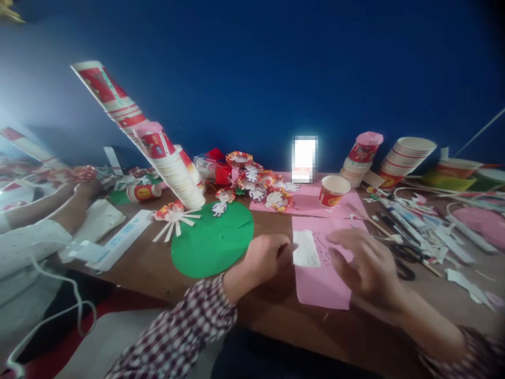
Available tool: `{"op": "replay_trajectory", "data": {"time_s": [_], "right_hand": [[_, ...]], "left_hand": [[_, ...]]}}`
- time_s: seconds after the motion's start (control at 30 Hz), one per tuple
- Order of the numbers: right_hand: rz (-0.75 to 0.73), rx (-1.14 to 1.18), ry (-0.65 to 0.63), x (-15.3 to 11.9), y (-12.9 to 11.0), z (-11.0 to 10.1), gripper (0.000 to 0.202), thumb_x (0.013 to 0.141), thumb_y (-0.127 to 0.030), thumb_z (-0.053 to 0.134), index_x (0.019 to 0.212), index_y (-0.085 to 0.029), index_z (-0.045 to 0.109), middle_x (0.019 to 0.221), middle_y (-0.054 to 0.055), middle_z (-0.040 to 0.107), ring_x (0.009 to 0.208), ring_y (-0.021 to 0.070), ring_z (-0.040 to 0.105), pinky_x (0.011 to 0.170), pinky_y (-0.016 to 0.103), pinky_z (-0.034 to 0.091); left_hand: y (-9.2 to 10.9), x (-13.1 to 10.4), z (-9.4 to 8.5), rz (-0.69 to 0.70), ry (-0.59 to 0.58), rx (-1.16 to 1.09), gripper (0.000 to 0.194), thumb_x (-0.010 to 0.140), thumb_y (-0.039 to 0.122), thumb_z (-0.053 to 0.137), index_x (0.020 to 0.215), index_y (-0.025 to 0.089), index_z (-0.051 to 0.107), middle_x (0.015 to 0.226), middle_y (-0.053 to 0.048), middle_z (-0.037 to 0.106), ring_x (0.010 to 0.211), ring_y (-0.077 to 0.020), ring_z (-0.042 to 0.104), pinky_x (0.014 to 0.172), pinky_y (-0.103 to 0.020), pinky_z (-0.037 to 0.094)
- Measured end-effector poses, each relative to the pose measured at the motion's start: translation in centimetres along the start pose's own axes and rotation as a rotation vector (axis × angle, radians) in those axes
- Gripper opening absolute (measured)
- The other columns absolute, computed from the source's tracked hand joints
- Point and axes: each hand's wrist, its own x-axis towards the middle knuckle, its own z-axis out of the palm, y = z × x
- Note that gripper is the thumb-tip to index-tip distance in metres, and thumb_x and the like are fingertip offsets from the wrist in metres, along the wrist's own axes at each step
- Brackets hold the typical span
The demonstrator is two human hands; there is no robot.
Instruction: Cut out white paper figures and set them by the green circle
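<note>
My left hand [268, 258] is closed, its fingertips at the left edge of a small piece of white paper [306, 250] with faint marks on it. The paper lies over or just above a pink sheet [323, 287] on the table. My right hand [366, 263] hovers over the right side of that sheet, fingers bent and apart, with nothing visible in them. Dark squiggly marks show on the pink between the hands. A green paper oval [213, 242] lies left of my left hand. Behind my hands a paper cup [334, 192] stands on a second pink sheet [303, 202].
A tall stack of paper cups [158, 142] leans at the left. More cup stacks [406, 158] stand at the back right. Scissors [408, 255] and paper strips clutter the right side. Paper decorations [256, 181] pile up by a bright phone-like screen [304, 159]. A co-worker's arms [71, 205] rest at far left.
</note>
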Motion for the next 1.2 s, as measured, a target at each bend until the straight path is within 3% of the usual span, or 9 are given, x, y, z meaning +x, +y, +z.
{"op": "replay_trajectory", "data": {"time_s": [0.07, 0.2, 0.33, 0.43, 0.57, 0.7, 0.83, 1.07, 1.2], "right_hand": [[0.064, -0.033, -0.047, 0.7, 1.3, 1.6, 0.014, 0.090, -0.022, 0.052, 0.100, -0.018, 0.061, 0.093, 0.009, 0.066, 0.084, 0.0213, 0.063, 0.076, 0.037, 0.053], [0.405, 0.094, -0.056, 0.8, 3.4, 3.8, 0.018, 0.090, -0.029, 0.049, 0.099, -0.016, 0.059, 0.093, 0.010, 0.064, 0.078, 0.0201, 0.062, 0.069, 0.035, 0.054], [0.694, 0.391, -0.054, 0.4, 3.1, 3.7, 0.024, 0.087, -0.037, 0.054, 0.100, -0.018, 0.059, 0.097, 0.009, 0.062, 0.085, 0.0209, 0.061, 0.073, 0.036, 0.054], [0.909, 0.721, 0.033, 0.6, 2.5, 3.2, 0.025, 0.086, -0.044, 0.057, 0.093, -0.021, 0.060, 0.095, 0.005, 0.060, 0.087, 0.0177, 0.060, 0.078, 0.035, 0.054], [1.077, 0.968, 0.099, 0.8, 2.8, 3.0, 0.021, 0.083, -0.043, 0.062, 0.092, -0.024, 0.061, 0.104, 0.003, 0.059, 0.091, 0.0169, 0.060, 0.077, 0.032, 0.054], [1.112, 1.104, 0.121, 0.6, 3.5, 3.1, 0.022, 0.081, -0.040, 0.066, 0.094, -0.024, 0.061, 0.103, 0.002, 0.058, 0.085, 0.0151, 0.062, 0.074, 0.032, 0.054], [1.051, 1.154, 0.066, 0.6, 3.7, 3.1, 0.021, 0.084, -0.040, 0.062, 0.097, -0.023, 0.059, 0.100, 0.002, 0.058, 0.085, 0.0145, 0.062, 0.078, 0.034, 0.054], [0.964, 1.101, -0.082, 0.6, 3.3, 3.3, 0.020, 0.087, -0.036, 0.058, 0.102, -0.023, 0.055, 0.097, 0.004, 0.058, 0.086, 0.0143, 0.062, 0.084, 0.036, 0.055], [0.918, 1.043, -0.073, 0.3, 3.5, 3.8, 0.021, 0.085, -0.033, 0.061, 0.103, -0.022, 0.055, 0.097, 0.004, 0.059, 0.086, 0.0142, 0.062, 0.084, 0.036, 0.055]], "left_hand": [[0.0, 2.8, 0.6, 0.008, 0.061, -0.031, 0.038, 0.092, 0.040, 0.044, 0.064, 0.019, 0.058, 0.060, 0.000, 0.058, 0.055, -0.0119, 0.047, 0.053, -0.026, 0.027], [-0.5, 5.9, 2.9, -0.007, 0.204, -0.287, 0.021, 0.087, 0.032, 0.052, 0.076, 0.018, 0.064, 0.074, -0.003, 0.066, 0.067, -0.0152, 0.057, 0.063, -0.025, 0.040], [-2.0, 5.8, 4.2, -0.027, 0.224, -0.419, 0.018, 0.087, 0.023, 0.050, 0.095, 0.018, 0.065, 0.095, -0.006, 0.069, 0.085, -0.0157, 0.063, 0.077, -0.025, 0.047], [-3.1, 5.5, 4.2, -0.073, 0.223, -0.489, 0.023, 0.090, 0.024, 0.045, 0.100, 0.016, 0.063, 0.099, -0.009, 0.069, 0.089, -0.0174, 0.064, 0.079, -0.029, 0.049], [-3.4, 5.7, 4.2, -0.176, 0.177, -0.628, 0.024, 0.088, 0.029, 0.050, 0.102, 0.016, 0.063, 0.099, -0.008, 0.069, 0.090, -0.0189, 0.064, 0.082, -0.032, 0.049], [-2.9, 5.6, 4.3, -0.241, 0.144, -0.719, 0.027, 0.086, 0.034, 0.052, 0.103, 0.016, 0.063, 0.101, -0.009, 0.068, 0.093, -0.0202, 0.063, 0.086, -0.034, 0.049], [-2.8, 5.3, 4.2, -0.279, 0.118, -0.770, 0.031, 0.083, 0.039, 0.057, 0.104, 0.016, 0.063, 0.105, -0.010, 0.067, 0.099, -0.0222, 0.062, 0.088, -0.036, 0.050], [-2.8, 5.3, 4.6, -0.276, 0.101, -0.850, 0.031, 0.083, 0.038, 0.057, 0.104, 0.016, 0.064, 0.100, -0.008, 0.068, 0.094, -0.0205, 0.065, 0.087, -0.038, 0.052], [-2.5, 5.3, 4.5, -0.287, 0.110, -0.884, 0.031, 0.081, 0.037, 0.060, 0.102, 0.015, 0.064, 0.098, -0.008, 0.068, 0.091, -0.0191, 0.065, 0.087, -0.037, 0.052]]}}
